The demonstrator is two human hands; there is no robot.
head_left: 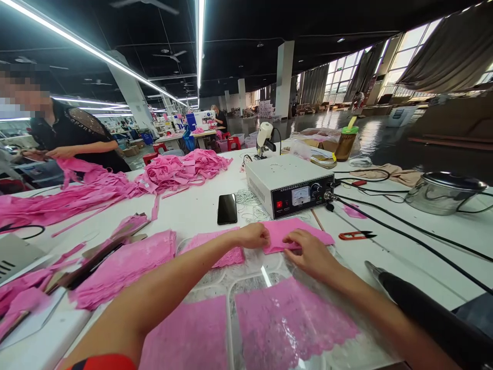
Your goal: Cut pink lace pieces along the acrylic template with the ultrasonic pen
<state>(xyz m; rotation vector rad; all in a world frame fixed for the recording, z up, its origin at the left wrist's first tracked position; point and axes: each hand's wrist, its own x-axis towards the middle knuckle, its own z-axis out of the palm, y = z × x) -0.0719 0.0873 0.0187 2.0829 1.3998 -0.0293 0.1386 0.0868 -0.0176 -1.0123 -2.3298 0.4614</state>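
My left hand (252, 235) is closed, its curled fingers at the left edge of a pink fabric piece (278, 236). My right hand (311, 253) bends over the front of the same fabric, thumb and forefinger apart. Behind my left wrist lies a stack of pink scalloped pieces (228, 258). A larger scalloped pink stack (127, 267) is farther left. Nearer me, two pink panels, a left panel (188, 334) and a right panel (295, 318), lie under clear plastic with pale outlines.
A control box (302, 198) with a dial stands behind my hands, beside a phone (227, 209). Red-handled thread snips (356, 235), a black handpiece (419, 308) and cables lie right. Pink garments (177, 172) heap at back left, near a standing person (77, 133).
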